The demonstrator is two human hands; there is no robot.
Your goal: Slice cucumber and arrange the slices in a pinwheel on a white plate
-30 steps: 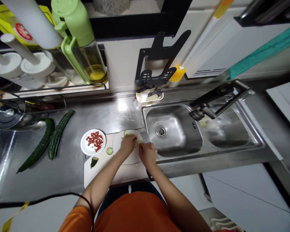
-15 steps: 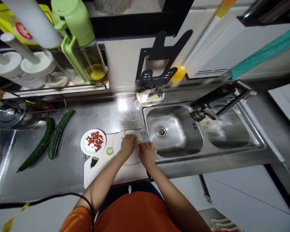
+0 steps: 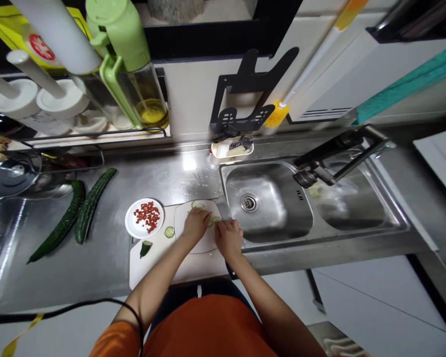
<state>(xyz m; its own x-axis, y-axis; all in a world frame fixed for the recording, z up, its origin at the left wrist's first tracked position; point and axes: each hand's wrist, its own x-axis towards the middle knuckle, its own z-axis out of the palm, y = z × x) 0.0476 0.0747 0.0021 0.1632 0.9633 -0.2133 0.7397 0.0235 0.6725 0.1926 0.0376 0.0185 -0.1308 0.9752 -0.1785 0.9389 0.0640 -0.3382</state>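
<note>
My left hand (image 3: 195, 224) and my right hand (image 3: 228, 236) rest curled over a white plate (image 3: 204, 243) that sits on a white cutting board (image 3: 159, 265). Thin cucumber slices (image 3: 197, 204) lie along the plate's far rim and between my fingertips. Both hands' fingers are bent down onto the slices; what each pinches is too small to name. One loose slice (image 3: 169, 231) and a cucumber end piece (image 3: 145, 248) lie on the board to the left.
A small white dish of red bits (image 3: 144, 217) stands left of the plate. Two whole cucumbers (image 3: 78, 210) lie on the steel counter. The sink (image 3: 267, 203) and tap (image 3: 334, 153) are right. Oil bottle (image 3: 134, 74) on the back rack.
Nothing has visibly moved apart from a slight shift of the camera; both hands stay over the plate.
</note>
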